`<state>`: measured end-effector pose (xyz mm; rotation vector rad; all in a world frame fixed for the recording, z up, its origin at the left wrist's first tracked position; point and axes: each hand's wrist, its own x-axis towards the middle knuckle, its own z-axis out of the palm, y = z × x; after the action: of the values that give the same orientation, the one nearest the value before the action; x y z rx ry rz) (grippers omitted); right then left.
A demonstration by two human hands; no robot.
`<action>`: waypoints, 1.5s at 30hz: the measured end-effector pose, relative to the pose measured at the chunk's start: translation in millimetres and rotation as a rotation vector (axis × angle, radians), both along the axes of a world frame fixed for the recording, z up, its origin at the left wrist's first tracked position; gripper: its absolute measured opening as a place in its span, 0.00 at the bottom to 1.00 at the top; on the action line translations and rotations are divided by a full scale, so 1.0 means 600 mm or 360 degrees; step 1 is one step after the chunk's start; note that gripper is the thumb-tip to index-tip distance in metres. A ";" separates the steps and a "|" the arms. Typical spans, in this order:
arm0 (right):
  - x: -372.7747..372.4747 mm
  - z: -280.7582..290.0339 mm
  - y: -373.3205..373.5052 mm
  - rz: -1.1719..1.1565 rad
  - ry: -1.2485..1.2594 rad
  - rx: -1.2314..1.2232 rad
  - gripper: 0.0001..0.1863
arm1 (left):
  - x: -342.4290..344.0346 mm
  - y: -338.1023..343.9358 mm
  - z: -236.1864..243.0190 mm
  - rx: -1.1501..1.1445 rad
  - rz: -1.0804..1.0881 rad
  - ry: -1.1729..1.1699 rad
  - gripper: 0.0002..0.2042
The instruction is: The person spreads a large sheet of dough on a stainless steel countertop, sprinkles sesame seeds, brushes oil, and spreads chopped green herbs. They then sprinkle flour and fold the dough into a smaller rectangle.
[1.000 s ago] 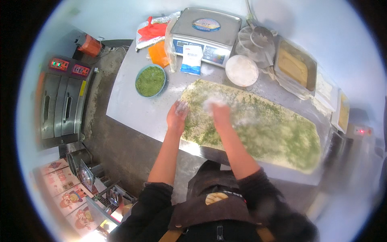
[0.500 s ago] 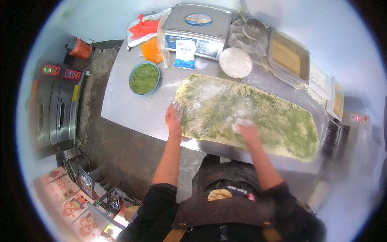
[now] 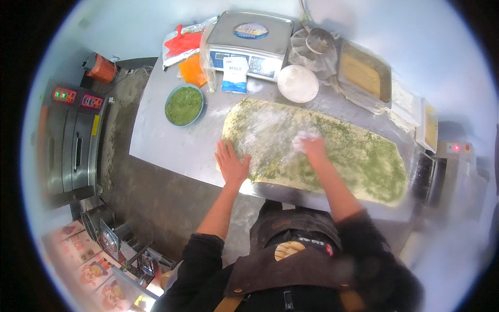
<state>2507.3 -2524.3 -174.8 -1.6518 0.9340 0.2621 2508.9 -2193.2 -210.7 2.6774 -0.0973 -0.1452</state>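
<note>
A long, flat sheet of dough (image 3: 358, 171) lies across the worktable, covered with chopped greens and patches of white powder. At its left end my left hand (image 3: 232, 164) is open, fingers spread, resting at the dough's edge. My right hand (image 3: 314, 148) is closed over the middle of the sheet. White powder coats its fingers, and what they hold, if anything, I cannot make out. Left of the dough stands a blue bowl (image 3: 201, 113) of chopped greens (image 3: 184, 105). Behind the dough is a round dish of white powder (image 3: 298, 83).
At the back stands a digital scale (image 3: 249, 34) with a white-and-blue packet (image 3: 235, 75) in front. An orange scraper-like sheet (image 3: 193, 70) lies beside it. Metal tray (image 3: 387, 88) at back right; oven (image 3: 75, 140) at left, across the floor.
My left hand has turned from edge-on to flat with fingers spread, by the dough's left edge. The right hand has moved slightly away from me and left, over the dough.
</note>
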 end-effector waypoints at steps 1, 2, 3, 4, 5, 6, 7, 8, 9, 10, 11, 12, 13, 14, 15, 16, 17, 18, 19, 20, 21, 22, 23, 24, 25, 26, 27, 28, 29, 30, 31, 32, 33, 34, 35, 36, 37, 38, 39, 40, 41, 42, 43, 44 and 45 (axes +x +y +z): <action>0.001 0.000 -0.013 -0.0456 -0.0403 0.0032 0.19 | -0.004 -0.007 -0.003 0.0073 -0.0025 0.0142 0.49; 0.005 -0.002 -0.020 -0.0828 -0.0715 0.0147 0.20 | -0.008 -0.013 -0.006 0.0064 -0.0019 0.0071 0.50; 0.017 -0.006 -0.020 -0.1169 -0.1097 0.0227 0.20 | -0.010 -0.018 -0.008 0.0085 -0.0017 0.0077 0.51; 0.029 -0.013 -0.014 -0.0916 -0.0892 0.0448 0.20 | -0.012 -0.022 -0.009 0.0159 -0.0012 0.0123 0.53; 0.047 -0.023 -0.005 -0.0630 -0.0761 0.0613 0.19 | -0.011 -0.024 -0.009 0.0126 -0.0026 0.0101 0.53; 0.064 -0.035 0.005 -0.0445 -0.0539 0.0739 0.19 | -0.011 -0.025 -0.009 0.0137 -0.0019 0.0113 0.53; 0.078 -0.048 0.012 -0.0447 -0.0650 0.0612 0.18 | -0.011 -0.024 -0.008 0.0187 0.0012 0.0194 0.53; 0.090 -0.061 0.012 -0.0550 -0.0671 0.0461 0.18 | -0.011 -0.023 -0.006 0.0135 0.0006 0.0106 0.53; 0.094 -0.073 0.005 -0.0536 -0.0715 0.0379 0.17 | -0.012 -0.020 -0.004 0.0128 0.0016 0.0100 0.53; 0.094 -0.084 -0.014 -0.0248 -0.0488 -0.0511 0.16 | -0.011 -0.019 -0.001 0.0122 0.0013 0.0150 0.53; 0.082 -0.093 -0.042 0.0180 -0.0247 -0.1318 0.14 | -0.012 -0.019 0.001 0.0133 0.0018 0.0102 0.53; 0.065 -0.097 -0.087 0.0433 0.0036 -0.1694 0.13 | -0.012 -0.019 0.003 0.0128 0.0023 0.0100 0.53; 0.046 -0.102 -0.132 0.0678 0.0316 -0.2075 0.13 | -0.012 -0.023 0.005 0.0080 0.0027 0.0077 0.53; 0.013 -0.103 -0.184 0.0688 0.0715 -0.2024 0.14 | -0.010 -0.028 0.005 0.0130 0.0011 0.0099 0.53; -0.016 -0.104 -0.231 0.0632 0.0750 -0.1928 0.14 | -0.007 -0.036 0.006 0.0132 -0.0003 0.0089 0.53; -0.049 -0.104 -0.271 0.0260 0.0700 -0.1728 0.15 | 0.000 -0.047 0.006 0.0148 -0.0003 0.0072 0.53; -0.081 -0.102 -0.302 -0.0212 0.0439 -0.1328 0.17 | 0.008 -0.061 0.007 0.0088 -0.0039 0.0043 0.52; -0.107 -0.100 -0.319 -0.0874 0.0061 -0.0814 0.20 | 0.019 -0.080 0.007 0.0044 -0.0063 0.0016 0.52; -0.130 -0.093 -0.330 -0.1314 -0.0151 -0.0530 0.23 | 0.034 -0.101 0.009 0.0004 -0.0088 -0.0015 0.52; -0.152 -0.080 -0.337 -0.1340 -0.0152 -0.0556 0.26 | 0.049 -0.123 0.011 -0.0011 -0.0135 -0.0059 0.51; -0.160 -0.067 -0.333 -0.1295 -0.0134 -0.0659 0.29 | 0.067 -0.150 0.013 -0.0028 -0.0175 -0.0111 0.50; -0.162 -0.050 -0.325 -0.1165 -0.0116 -0.0889 0.33 | 0.092 -0.178 0.016 -0.0027 -0.0199 -0.0053 0.49; -0.145 -0.034 -0.310 -0.0926 -0.0256 -0.1326 0.29 | 0.112 -0.203 0.021 -0.0191 -0.0195 -0.0117 0.47; -0.125 -0.015 -0.296 -0.0705 -0.0356 -0.1801 0.26 | 0.128 -0.231 0.025 -0.0336 -0.0177 -0.0051 0.46; -0.086 0.000 -0.279 -0.0587 -0.0445 -0.1892 0.24 | 0.143 -0.259 0.029 -0.0456 -0.0157 0.0009 0.44; -0.046 0.016 -0.258 -0.0393 -0.0533 -0.1702 0.23 | 0.155 -0.289 0.031 -0.0612 -0.0054 -0.0168 0.39; 0.015 0.025 -0.239 -0.0382 -0.0553 -0.1129 0.23 | 0.172 -0.317 0.033 -0.0765 0.0070 -0.0020 0.38; 0.070 0.031 -0.211 -0.0010 -0.0678 -0.1067 0.24 | 0.190 -0.341 0.033 -0.0915 0.0197 0.0130 0.37; 0.134 0.033 -0.186 0.0223 -0.0601 -0.0993 0.24 | 0.205 -0.362 0.031 -0.1095 0.0369 0.0302 0.35; 0.180 0.034 -0.160 0.0530 -0.0713 -0.1040 0.29 | 0.220 -0.384 0.026 -0.1178 0.0474 0.0371 0.34; 0.229 0.030 -0.134 0.0660 -0.0799 -0.1244 0.31 | 0.233 -0.402 0.021 -0.1289 0.0622 0.0464 0.33; 0.266 0.027 -0.114 0.0850 -0.0755 -0.1368 0.33 | 0.244 -0.414 0.014 -0.1398 0.0778 0.0564 0.32; 0.292 0.024 -0.100 0.0958 -0.0859 -0.1513 0.33 | 0.251 -0.424 0.008 -0.1305 0.0764 0.0498 0.32; 0.319 0.020 -0.089 0.1127 -0.0891 -0.1614 0.33 | 0.261 -0.431 0.002 -0.1219 0.0748 0.0425 0.32; 0.337 0.016 -0.082 0.1256 -0.0978 -0.1739 0.33 | 0.268 -0.435 -0.002 -0.1135 0.0775 0.0445 0.32; 0.348 0.011 -0.077 0.1320 -0.1013 -0.1771 0.33 | 0.270 -0.437 -0.005 -0.1143 0.0734 0.0317 0.32; 0.356 0.007 -0.076 0.1346 -0.1101 -0.1822 0.33 | 0.273 -0.437 -0.006 -0.1151 0.0740 0.0284 0.32; 0.362 0.002 -0.077 0.1394 -0.1147 -0.1857 0.33 | 0.274 -0.436 -0.005 -0.1153 0.0782 0.0276 0.33; 0.367 -0.004 -0.079 0.1407 -0.1219 -0.1844 0.32 | 0.275 -0.434 -0.003 -0.1175 0.0706 0.0225 0.33; 0.371 -0.011 -0.081 0.1443 -0.1248 -0.1817 0.31 | 0.277 -0.432 -0.001 -0.1191 0.0668 0.0198 0.33; 0.375 -0.019 -0.083 0.1532 -0.1133 -0.1786 0.31 | 0.278 -0.429 0.002 -0.1215 0.0639 0.0157 0.33; 0.378 -0.029 -0.086 0.1493 -0.1191 -0.1719 0.30 | 0.282 -0.426 0.005 -0.1201 0.0579 0.0112 0.34; 0.380 -0.041 -0.089 0.1507 -0.1101 -0.1648 0.30 | 0.286 -0.424 0.006 -0.1194 0.0527 0.0056 0.34; 0.382 -0.055 -0.091 0.1577 -0.0918 -0.1572 0.29 | 0.290 -0.421 0.006 -0.1187 0.0471 0.0004 0.34; 0.382 -0.070 -0.094 0.1523 -0.0973 -0.1515 0.28 | 0.295 -0.419 0.003 -0.1178 0.0455 0.0066 0.34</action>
<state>2736.6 -2581.0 -216.9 -2.7532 -0.3524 -0.1013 2686.2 -2444.5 -208.7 1.9220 0.2073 -0.0562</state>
